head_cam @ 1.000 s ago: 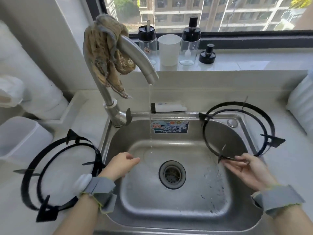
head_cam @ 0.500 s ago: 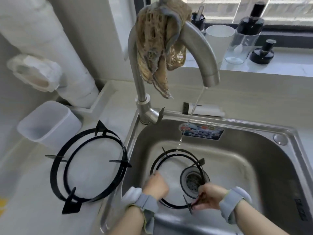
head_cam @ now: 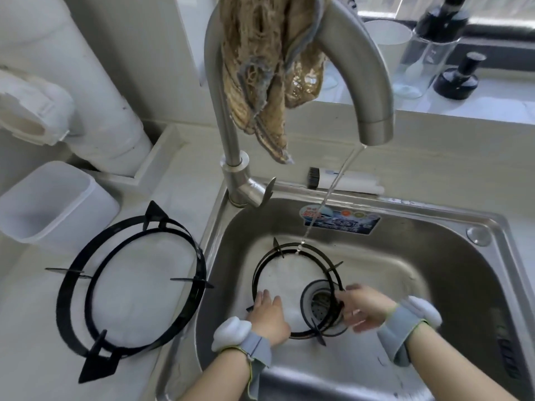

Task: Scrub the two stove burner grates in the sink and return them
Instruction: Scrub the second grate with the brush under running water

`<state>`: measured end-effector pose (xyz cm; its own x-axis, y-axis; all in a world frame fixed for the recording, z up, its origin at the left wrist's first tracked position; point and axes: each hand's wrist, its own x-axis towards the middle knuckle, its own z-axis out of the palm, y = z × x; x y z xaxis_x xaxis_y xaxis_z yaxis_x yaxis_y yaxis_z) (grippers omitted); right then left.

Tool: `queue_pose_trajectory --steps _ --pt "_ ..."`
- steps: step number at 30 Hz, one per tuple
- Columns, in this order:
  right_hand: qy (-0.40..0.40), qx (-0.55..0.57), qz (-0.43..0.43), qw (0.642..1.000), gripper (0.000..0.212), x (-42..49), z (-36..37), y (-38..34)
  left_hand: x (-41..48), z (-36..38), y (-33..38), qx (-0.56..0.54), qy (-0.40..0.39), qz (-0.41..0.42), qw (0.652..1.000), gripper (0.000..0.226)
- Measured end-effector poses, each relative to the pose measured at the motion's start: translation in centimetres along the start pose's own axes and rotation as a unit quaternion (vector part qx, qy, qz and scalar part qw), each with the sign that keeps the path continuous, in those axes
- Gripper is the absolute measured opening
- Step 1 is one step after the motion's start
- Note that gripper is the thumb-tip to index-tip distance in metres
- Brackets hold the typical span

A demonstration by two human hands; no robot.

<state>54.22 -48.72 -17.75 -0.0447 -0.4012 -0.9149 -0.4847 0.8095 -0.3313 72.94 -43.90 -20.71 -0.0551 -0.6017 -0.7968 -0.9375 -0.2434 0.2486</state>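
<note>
While water [head_cam: 333, 186] from the faucet [head_cam: 373, 82] falls on its far rim, one grate [head_cam: 285, 249] lies flat on the floor of the sink [head_cam: 419, 256], ringing the drain [head_cam: 321, 305]. Being round, it has no long axis to speak of. It sits just ahead of both hands. The left hand [head_cam: 267, 314] rests on the near-left rim with fingers straight. The right hand [head_cam: 363, 309] reaches the right rim, but blur hides whether it grips. The second grate [head_cam: 199, 256] waits on the counter [head_cam: 34, 328] to the left.

Scrubbing likely needs the net cloth [head_cam: 260, 68] draped over the faucet, straight above the left hand, which looks nearer.

A second ago the right hand held this grate at the sink's right edge. Half a second ago the left hand was curled on the rim; now it lies flat.
</note>
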Motion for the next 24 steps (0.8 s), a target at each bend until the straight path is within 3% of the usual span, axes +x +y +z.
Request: queue_pose_trajectory --steps 2,4,6,7,9,12,16,18,21,24 --pt "0.128 -0.036 -0.127 0.983 0.034 -1.8 -3.0 -3.3 0.1 0.0 -0.2 -0.011 0.003 0.005 1.0 0.067" --pt "0.269 -0.074 -0.286 0.917 0.028 -3.5 -5.3 -7.1 0.2 -0.1 -0.3 -0.022 0.006 0.011 1.0 0.067" --pt "0.337 -0.133 -0.386 0.848 0.03 -4.4 -6.4 -10.5 0.0 -0.2 -0.1 -0.039 0.016 0.014 0.999 0.066" --pt "0.352 -0.184 -0.403 0.825 0.034 -4.0 -6.5 -12.2 -0.2 -0.4 -0.4 -0.045 0.028 0.008 0.999 0.066" --pt "0.37 -0.3 -0.355 0.804 0.045 -2.6 -7.1 -14.4 -0.4 -0.3 -0.4 -0.036 0.064 -0.007 0.997 0.066" --pt "0.344 -0.387 -0.268 0.813 0.049 -0.9 -7.4 -15.6 -0.6 -0.3 -0.5 -0.039 0.106 -0.055 0.992 0.071" --pt "0.367 -0.418 -0.26 0.789 0.062 -0.6 -7.7 -15.1 0.1 -0.6 -0.2 -0.097 0.117 -0.112 0.982 0.081" --pt "0.392 -0.409 -0.27 0.778 0.065 -1.1 -7.9 -14.3 0.6 -0.7 0.5 -0.129 0.087 -0.137 0.978 0.084" --pt "0.423 -0.279 -0.351 0.788 0.057 -2.9 -7.5 -11.8 1.3 -0.1 1.2 -0.14 0.071 -0.165 0.974 0.086" --pt "0.327 -0.017 -0.391 0.86 0.043 -5.0 -4.7 -6.6 1.6 0.6 1.3 -0.08 0.106 -0.163 0.978 0.096"
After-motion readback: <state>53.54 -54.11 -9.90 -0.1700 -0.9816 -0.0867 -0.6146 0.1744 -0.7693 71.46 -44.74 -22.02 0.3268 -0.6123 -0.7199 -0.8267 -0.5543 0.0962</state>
